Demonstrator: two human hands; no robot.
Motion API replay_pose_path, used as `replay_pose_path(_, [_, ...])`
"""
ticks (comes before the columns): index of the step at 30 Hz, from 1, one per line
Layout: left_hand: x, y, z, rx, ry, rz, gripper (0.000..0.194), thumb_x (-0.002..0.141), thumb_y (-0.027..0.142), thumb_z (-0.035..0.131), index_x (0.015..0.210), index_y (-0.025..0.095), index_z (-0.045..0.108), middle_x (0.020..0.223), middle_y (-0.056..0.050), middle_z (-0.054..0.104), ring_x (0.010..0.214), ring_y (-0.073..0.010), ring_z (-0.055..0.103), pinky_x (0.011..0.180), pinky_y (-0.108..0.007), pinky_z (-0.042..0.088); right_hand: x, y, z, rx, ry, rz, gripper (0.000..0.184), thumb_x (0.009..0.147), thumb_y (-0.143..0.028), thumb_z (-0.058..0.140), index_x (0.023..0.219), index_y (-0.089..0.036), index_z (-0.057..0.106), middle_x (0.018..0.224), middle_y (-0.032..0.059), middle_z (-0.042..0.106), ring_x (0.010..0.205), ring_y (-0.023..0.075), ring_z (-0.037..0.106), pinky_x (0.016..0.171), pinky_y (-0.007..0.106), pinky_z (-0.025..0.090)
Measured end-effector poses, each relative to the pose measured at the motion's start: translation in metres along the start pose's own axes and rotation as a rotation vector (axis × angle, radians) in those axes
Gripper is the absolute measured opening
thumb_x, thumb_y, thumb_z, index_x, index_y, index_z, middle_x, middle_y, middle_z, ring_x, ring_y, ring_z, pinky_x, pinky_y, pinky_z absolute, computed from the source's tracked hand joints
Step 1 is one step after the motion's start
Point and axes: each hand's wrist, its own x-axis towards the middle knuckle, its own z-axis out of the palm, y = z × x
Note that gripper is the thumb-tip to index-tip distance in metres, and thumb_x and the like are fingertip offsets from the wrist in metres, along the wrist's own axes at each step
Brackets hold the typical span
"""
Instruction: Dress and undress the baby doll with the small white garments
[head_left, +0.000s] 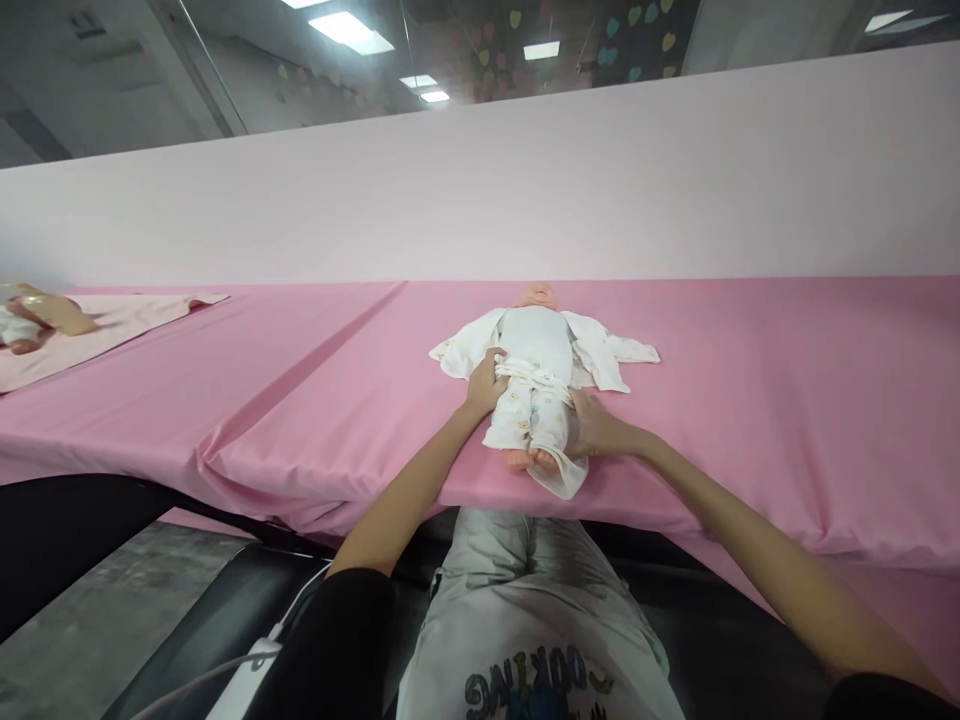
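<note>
A baby doll (541,295) lies on its back, its head away from me and its bare feet near the table's front edge. A white top (536,335) covers its torso, with the sleeves spread out to both sides. White patterned pants (517,410) are on its legs, bunched at the waist. My left hand (487,385) is closed on the pants at the left side of the waist. On the other side, my right hand (595,425) is closed on the pants along the thigh; its fingertips are partly hidden. The right pant leg hangs loosely past the foot.
A pink cloth (315,400) covers the long table, with creases at left. At the far left, part of another doll (22,330) and someone's hand (56,308) show over a pale cloth (142,318). A white partition (480,200) runs along the back.
</note>
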Motion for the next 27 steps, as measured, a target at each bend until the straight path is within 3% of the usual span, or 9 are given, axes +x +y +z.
replay_pose_path(3, [-0.017, 0.001, -0.009, -0.07, -0.102, 0.098, 0.052, 0.082, 0.037, 0.047, 0.13, 0.019, 0.036, 0.13, -0.01, 0.049, 0.12, -0.0228, 0.046, 0.101, -0.038, 0.036, -0.002, -0.007, 0.009, -0.002, 0.097, 0.003, 0.118, 0.049, -0.058, 0.077, 0.14, -0.012, 0.018, 0.133, 0.0215, 0.035, 0.124, 0.0372, 0.033, 0.099, 0.05, 0.031])
replay_pose_path(6, [-0.03, 0.007, -0.017, -0.057, -0.214, 0.142, 0.069, 0.082, 0.05, 0.049, 0.138, 0.016, 0.027, 0.14, -0.014, 0.04, 0.129, -0.0266, 0.038, 0.107, -0.041, 0.03, 0.001, -0.009, 0.014, -0.016, 0.149, 0.027, 0.13, 0.05, -0.06, 0.076, 0.145, -0.01, 0.003, 0.142, 0.026, 0.02, 0.134, 0.0378, 0.019, 0.104, 0.052, 0.024])
replay_pose_path(11, [-0.037, 0.018, -0.019, 0.038, -0.187, 0.057, 0.075, 0.077, 0.059, 0.051, 0.135, 0.017, 0.03, 0.122, -0.013, 0.056, 0.11, -0.0294, 0.054, 0.092, -0.042, 0.043, 0.007, -0.002, 0.015, 0.036, 0.207, 0.074, 0.134, 0.04, -0.057, 0.082, 0.145, -0.009, 0.013, 0.14, 0.0255, 0.03, 0.131, 0.0385, 0.027, 0.106, 0.052, 0.022])
replay_pose_path(14, [-0.038, 0.021, -0.019, 0.03, -0.162, 0.028, 0.065, 0.077, 0.06, 0.052, 0.128, 0.022, 0.037, 0.108, -0.006, 0.063, 0.095, -0.0248, 0.061, 0.081, -0.036, 0.047, 0.007, 0.001, 0.015, 0.164, 0.228, 0.025, 0.126, 0.041, -0.052, 0.084, 0.143, -0.014, 0.021, 0.139, 0.0211, 0.037, 0.127, 0.0353, 0.037, 0.102, 0.047, 0.031])
replay_pose_path(21, [-0.044, 0.026, -0.017, 0.14, -0.075, 0.134, 0.039, 0.083, 0.054, 0.048, 0.106, 0.023, 0.056, 0.09, -0.002, 0.069, 0.078, -0.0169, 0.064, 0.069, -0.025, 0.045, 0.003, -0.004, 0.008, 0.185, 0.199, 0.095, 0.106, 0.037, -0.042, 0.087, 0.13, -0.019, 0.041, 0.117, 0.0119, 0.059, 0.109, 0.0337, 0.053, 0.086, 0.04, 0.044])
replay_pose_path(23, [-0.046, 0.026, -0.016, 0.217, -0.051, 0.157, 0.039, 0.085, 0.053, 0.046, 0.106, 0.023, 0.059, 0.087, -0.003, 0.07, 0.075, -0.0165, 0.065, 0.067, -0.025, 0.044, 0.003, -0.006, 0.006, 0.209, 0.22, 0.102, 0.096, 0.04, -0.043, 0.086, 0.125, -0.021, 0.046, 0.111, 0.0093, 0.062, 0.104, 0.0318, 0.056, 0.081, 0.038, 0.046])
replay_pose_path(27, [-0.051, 0.024, -0.015, 0.232, -0.021, 0.238, 0.042, 0.086, 0.052, 0.042, 0.108, 0.022, 0.06, 0.087, -0.005, 0.071, 0.075, -0.0167, 0.064, 0.068, -0.026, 0.044, 0.002, -0.009, 0.005, 0.39, 0.262, 0.02, 0.061, 0.061, -0.052, 0.074, 0.109, -0.02, 0.056, 0.103, 0.0046, 0.064, 0.095, 0.0248, 0.06, 0.077, 0.032, 0.047])
